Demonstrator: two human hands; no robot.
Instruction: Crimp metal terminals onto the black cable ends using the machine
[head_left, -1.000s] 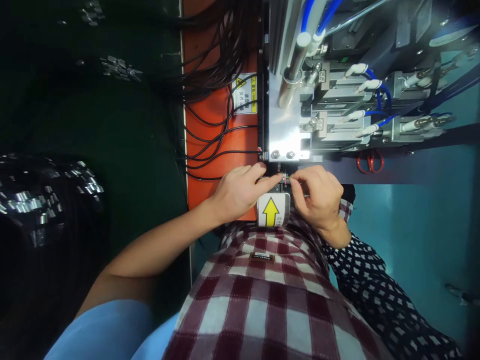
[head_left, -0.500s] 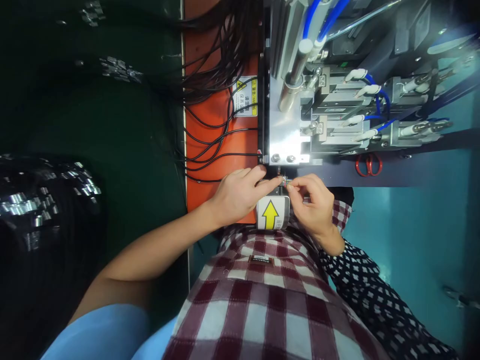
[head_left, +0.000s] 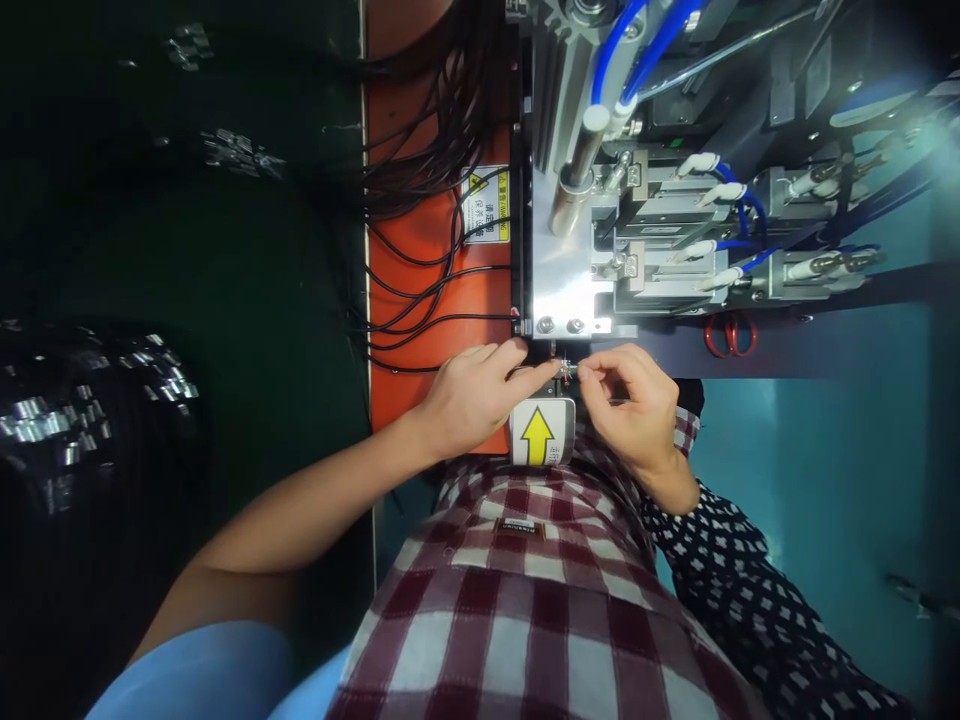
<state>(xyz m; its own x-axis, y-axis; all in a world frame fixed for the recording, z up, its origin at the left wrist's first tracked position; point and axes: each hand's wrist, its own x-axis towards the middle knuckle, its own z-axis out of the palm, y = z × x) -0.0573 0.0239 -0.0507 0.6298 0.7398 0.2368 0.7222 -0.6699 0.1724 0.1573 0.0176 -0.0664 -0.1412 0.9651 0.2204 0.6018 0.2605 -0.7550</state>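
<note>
My left hand (head_left: 480, 392) lies at the front of the machine, its index finger and thumb closed over the end of a black cable (head_left: 409, 370) that runs in from the left. From under its fingertip come thin coloured wires (head_left: 565, 370), with red and green showing. My right hand (head_left: 637, 405) pinches the tips of these wires between thumb and index finger, its other fingers curled. Both hands are just in front of the metal plate (head_left: 562, 290). The cable's end beneath my left fingers is hidden.
Beyond my hands stands a machine with air cylinders (head_left: 667, 285) and blue hoses (head_left: 750, 215). Red-handled scissors (head_left: 730, 334) lie to the right. More black cables (head_left: 442, 150) cross the orange surface (head_left: 405, 405). A yellow arrow label (head_left: 537, 436) is close to my apron.
My right hand has drawn slightly right, away from my left fingertip, so more of the coloured wires shows between them. My left hand keeps its place on the cable. The view has shifted a little.
</note>
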